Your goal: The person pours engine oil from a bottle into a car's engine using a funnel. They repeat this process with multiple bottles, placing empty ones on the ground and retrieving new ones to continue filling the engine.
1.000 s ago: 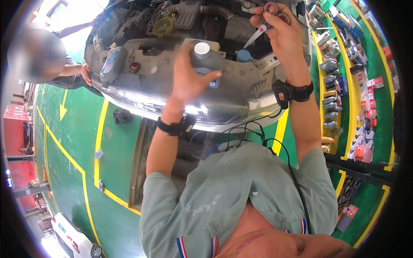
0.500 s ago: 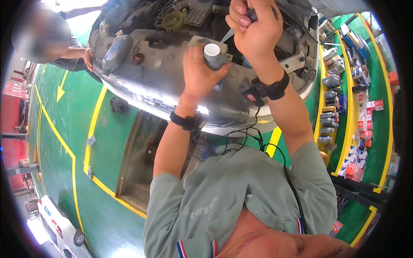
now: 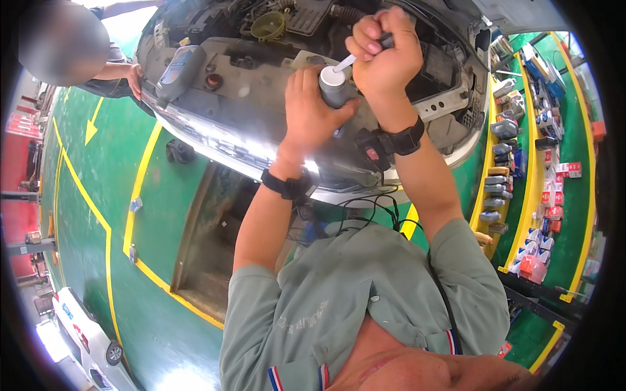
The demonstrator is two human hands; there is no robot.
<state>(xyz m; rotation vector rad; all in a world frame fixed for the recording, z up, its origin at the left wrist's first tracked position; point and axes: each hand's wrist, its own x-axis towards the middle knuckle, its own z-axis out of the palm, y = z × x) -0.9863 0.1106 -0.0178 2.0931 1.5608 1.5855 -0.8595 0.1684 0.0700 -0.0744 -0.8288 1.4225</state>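
My left hand is wrapped round a grey bottle at the car's front edge. Its round white top faces up. Above it, my right hand is closed in a fist on a dark-handled screwdriver-like tool. The tool's pale shaft slants down to the left, and its tip meets the white top. I cannot tell whether the tip has gone through. Most of the handle is hidden by my fingers.
The open engine bay holds a yellowish funnel. A grey oil bottle lies on the front panel, near a co-worker's hand. A dark floor pit lies below the bumper. Shelves with bottles and boxes line the right.
My right hand has come down, bringing the tool's tip onto the bottle's white top. My left hand and the bottle have shifted slightly right.
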